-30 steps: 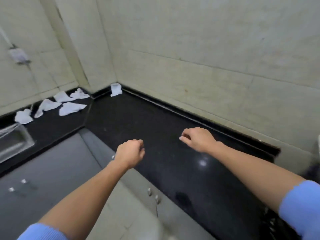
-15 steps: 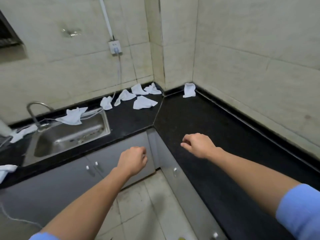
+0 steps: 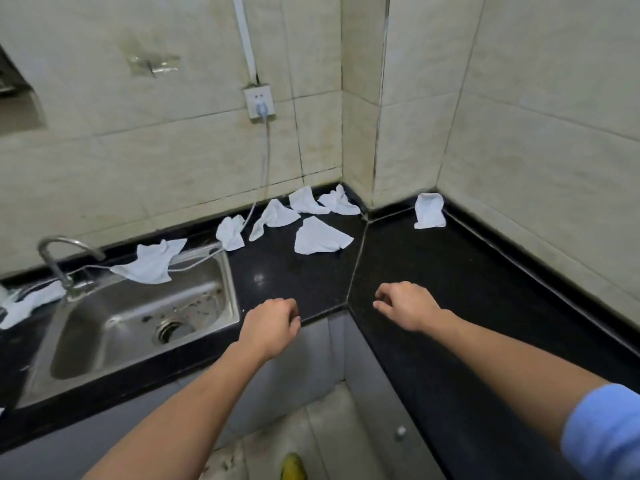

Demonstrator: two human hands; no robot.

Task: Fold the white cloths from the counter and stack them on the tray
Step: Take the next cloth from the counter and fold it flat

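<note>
Several crumpled white cloths lie on the black counter [image 3: 450, 271]. One cloth [image 3: 320, 237] lies nearest the corner seam, others [image 3: 277, 216] [image 3: 337, 202] sit behind it by the wall. A single cloth [image 3: 428, 211] leans in the right corner. Another cloth [image 3: 152, 261] hangs over the sink's back rim, and one [image 3: 24, 303] lies at far left. My left hand [image 3: 272, 327] hovers over the counter's front edge, fingers loosely curled, holding nothing. My right hand [image 3: 405, 306] hovers above the counter right of the seam, also loosely curled and holding nothing. No tray is in view.
A steel sink [image 3: 138, 327] with a tap [image 3: 59, 258] fills the left counter. A cable runs from a wall socket [image 3: 259, 102] down across the counter to the sink's back. Tiled walls close the corner. Grey cabinet doors and floor lie below.
The view has swung left and nearer the corner; the sink and more cloths have come into sight. Both hands keep their loosely curled pose and hold nothing.
</note>
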